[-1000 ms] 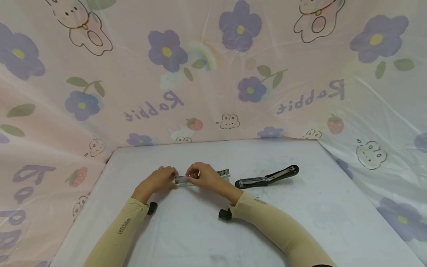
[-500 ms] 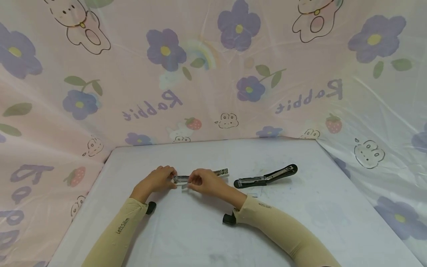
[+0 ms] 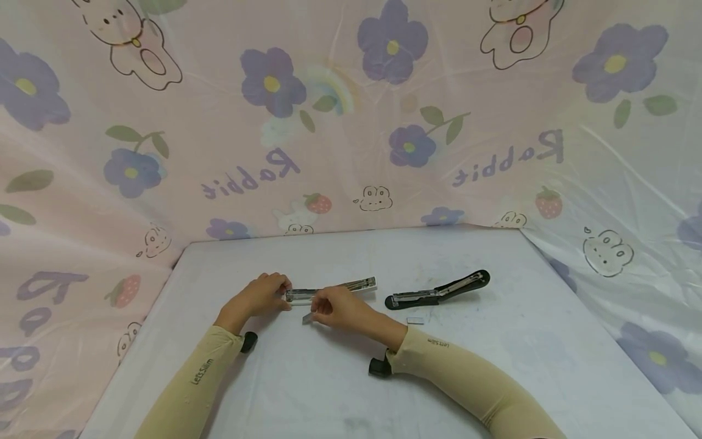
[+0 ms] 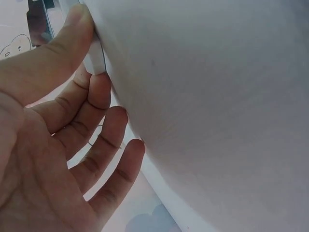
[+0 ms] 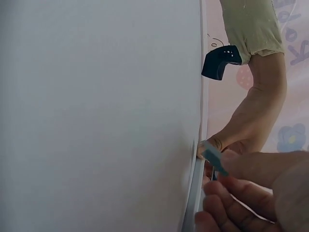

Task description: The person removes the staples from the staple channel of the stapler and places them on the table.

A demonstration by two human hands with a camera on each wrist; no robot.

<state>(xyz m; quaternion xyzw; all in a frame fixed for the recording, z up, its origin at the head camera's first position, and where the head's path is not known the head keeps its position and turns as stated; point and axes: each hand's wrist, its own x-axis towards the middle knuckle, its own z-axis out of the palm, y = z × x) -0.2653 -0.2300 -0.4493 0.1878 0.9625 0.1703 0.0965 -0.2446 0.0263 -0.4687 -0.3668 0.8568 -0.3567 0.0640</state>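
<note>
A white stapler [image 3: 359, 284] lies opened out on the table, its metal staple channel showing. My left hand [image 3: 260, 297] holds the stapler's left end between thumb and fingers. In the left wrist view, the stapler's white end [image 4: 97, 60] sits between the thumb and the fingertips. My right hand [image 3: 341, 310] pinches a short grey strip of staples [image 3: 308, 318] just in front of the stapler, apart from it. That strip appears bluish in the right wrist view, at the tips of my right thumb and index finger. Part of the stapler's middle is hidden behind the right hand.
To the right lies a black stapler [image 3: 414, 299], also opened out. A second small staple strip [image 3: 415, 321] rests on the white table [image 3: 307, 390] in front of it, near my right sleeve. Printed fabric [image 3: 340, 146] hangs behind the table and along both sides.
My right hand has moved from the stapler's channel toward me, carrying the staple strip out in front. More of the stapler's middle now shows. My left hand stays at the left end.
</note>
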